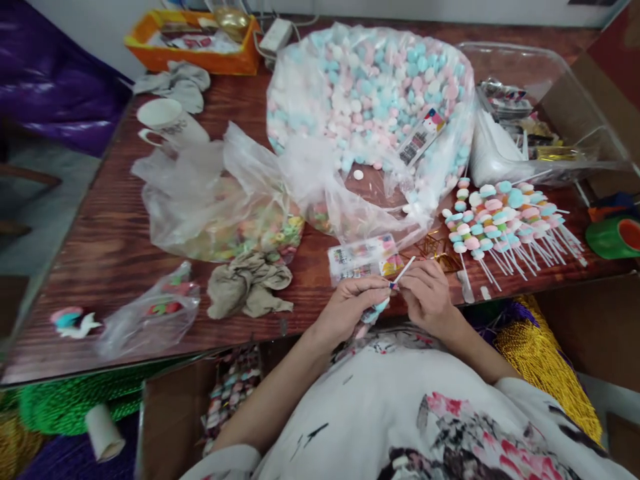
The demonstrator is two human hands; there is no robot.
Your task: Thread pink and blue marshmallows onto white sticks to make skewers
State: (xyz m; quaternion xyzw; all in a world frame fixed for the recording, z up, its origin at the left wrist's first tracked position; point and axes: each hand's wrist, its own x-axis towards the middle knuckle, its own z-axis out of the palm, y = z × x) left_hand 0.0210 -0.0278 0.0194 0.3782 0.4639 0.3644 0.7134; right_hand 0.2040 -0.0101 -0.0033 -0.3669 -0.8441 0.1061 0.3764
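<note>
My left hand [350, 308] and my right hand [430, 297] meet at the near edge of the wooden table [110, 240]. Together they pinch a thin white stick [404, 270] that angles up to the right. Pastel candy pieces [376, 311] sit on the stick's lower end, under my left fingers. A small clear packet with colourful print [363, 257] lies just beyond my hands. To the right rests a pile of finished candy skewers [505, 217] in pink, blue and white.
A big clear bag of pastel candies [370, 93] fills the table's middle back. A second bag with coloured rings [220, 200], a crumpled cloth [247, 283], a white mug [165, 120], an orange tray [193, 40] and a clear plastic box [540, 107] surround it.
</note>
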